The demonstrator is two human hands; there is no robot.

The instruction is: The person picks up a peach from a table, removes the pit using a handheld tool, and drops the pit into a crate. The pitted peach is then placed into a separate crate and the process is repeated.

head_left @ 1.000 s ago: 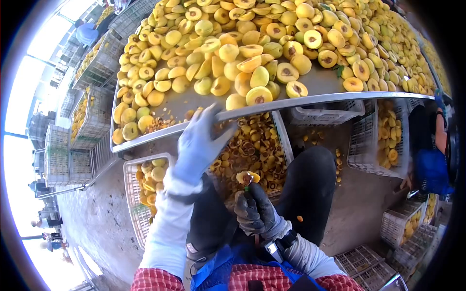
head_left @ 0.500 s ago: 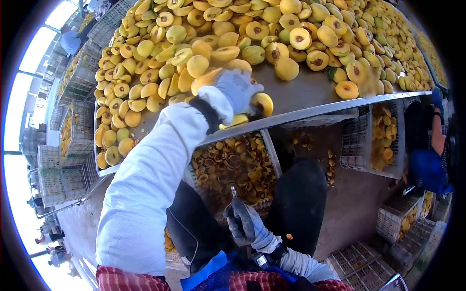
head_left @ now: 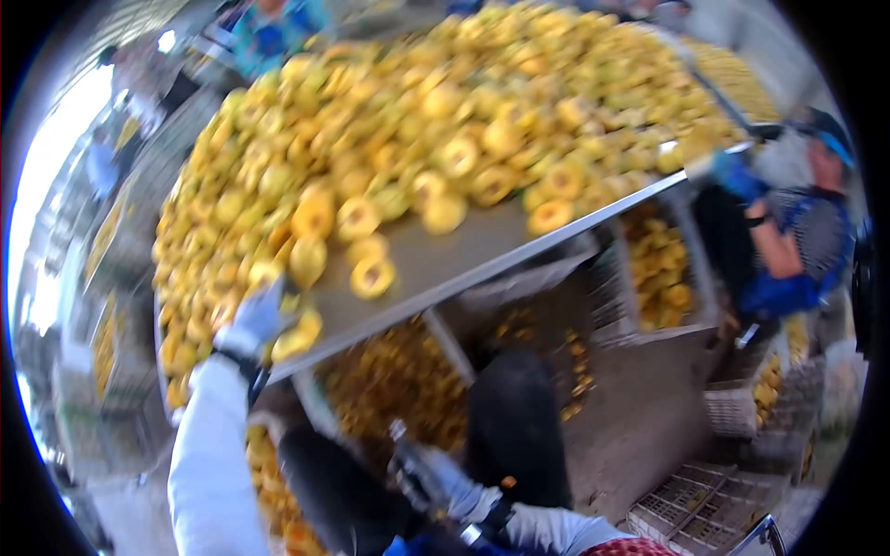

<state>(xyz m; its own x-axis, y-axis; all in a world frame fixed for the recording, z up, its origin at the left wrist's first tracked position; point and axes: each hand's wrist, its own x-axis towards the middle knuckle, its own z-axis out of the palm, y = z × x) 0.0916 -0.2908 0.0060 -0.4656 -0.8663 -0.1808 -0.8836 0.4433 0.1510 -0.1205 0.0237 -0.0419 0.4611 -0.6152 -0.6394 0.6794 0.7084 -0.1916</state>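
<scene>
At the left end of the metal table (head_left: pixel 408 269), my left hand (head_left: pixel 258 320), in a pale glove, is among halved yellow fruit. Motion blur hides its fingers. A fruit half (head_left: pixel 298 335) lies right beside it, near the table's rim. Low in the middle, over my lap, my right hand (head_left: pixel 436 480) in a grey glove is closed round a small metal-tipped tool (head_left: pixel 398 429). The large heap of fruit halves (head_left: pixel 445 111) covers the back of the table, many with cut faces showing.
Below the table edge stands a crate of fruit pieces (head_left: pixel 394 380). Another crate (head_left: pixel 660 269) of halves stands further right. A co-worker (head_left: pixel 797 222) with blue gloves sits at the right, and another person (head_left: pixel 273 37) is behind the heap. Stacked crates (head_left: pixel 130 232) line the left.
The camera view has swung, bringing more of the co-worker on the right into sight. My left hand appears further left and lower in view; my right hand still grips the tool.
</scene>
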